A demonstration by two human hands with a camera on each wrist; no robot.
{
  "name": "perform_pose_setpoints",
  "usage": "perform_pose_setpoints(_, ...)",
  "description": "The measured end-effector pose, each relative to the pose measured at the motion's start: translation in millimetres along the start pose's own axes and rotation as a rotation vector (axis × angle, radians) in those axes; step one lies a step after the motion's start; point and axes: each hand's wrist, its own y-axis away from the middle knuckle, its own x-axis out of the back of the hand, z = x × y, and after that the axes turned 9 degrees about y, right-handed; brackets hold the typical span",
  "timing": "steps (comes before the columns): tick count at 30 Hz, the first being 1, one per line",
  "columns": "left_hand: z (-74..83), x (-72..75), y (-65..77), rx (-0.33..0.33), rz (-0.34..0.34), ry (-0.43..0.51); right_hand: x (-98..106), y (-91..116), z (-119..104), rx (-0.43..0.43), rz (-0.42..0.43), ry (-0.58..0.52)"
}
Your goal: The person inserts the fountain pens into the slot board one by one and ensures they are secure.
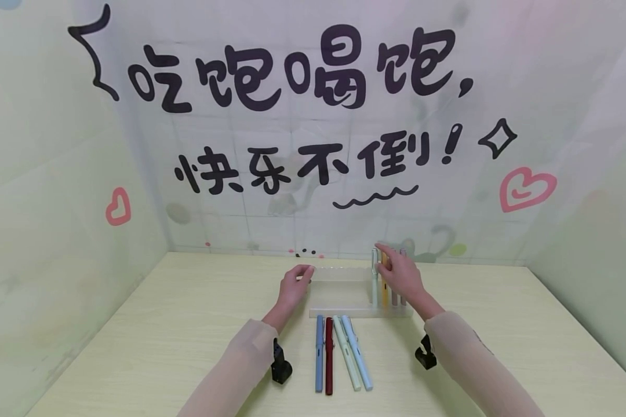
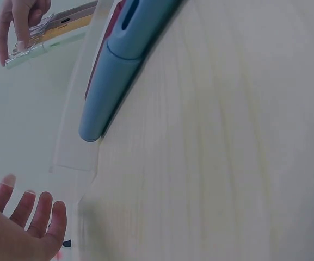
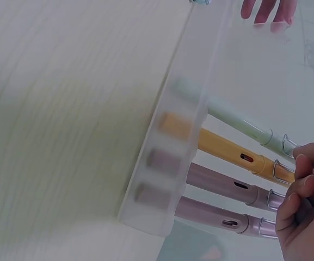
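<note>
A translucent pen rack [image 1: 339,313] stands on the table between my hands. At its right end, a pale green pen [image 1: 374,293], a yellow pen [image 3: 222,149] and two mauve pens [image 3: 214,180] stand in a row, leaning back. My right hand [image 1: 403,277] pinches the upper end of the pale green pen, index finger at its tip and thumb near the clip. Beside the rack's left end is my left hand [image 1: 293,289], fingers loosely bent and holding nothing; whether it touches the rack, I cannot tell.
In front of the rack lie a blue pen [image 1: 319,354], a dark red pen [image 1: 329,359], a second pale green pen [image 1: 347,353] and a light blue pen [image 1: 357,354]. A printed wall [image 1: 271,231] rises behind the table [image 1: 198,324].
</note>
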Motion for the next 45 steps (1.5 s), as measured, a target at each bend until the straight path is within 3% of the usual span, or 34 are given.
perform_pose_setpoints(12, 0.5, -0.8, -0.5, 0.009, 0.014, -0.010, 0, 8, -2, 0.038, 0.060, -0.019)
perform_pose_setpoints(26, 0.7, -1.0, -0.4, 0.009, 0.011, -0.010, -6, 20, -7, 0.079, 0.071, -0.041)
perform_pose_setpoints(45, 0.0, -0.4, -1.1, 0.010, 0.005, -0.007, -12, 37, -12, 0.093, 0.022, -0.067)
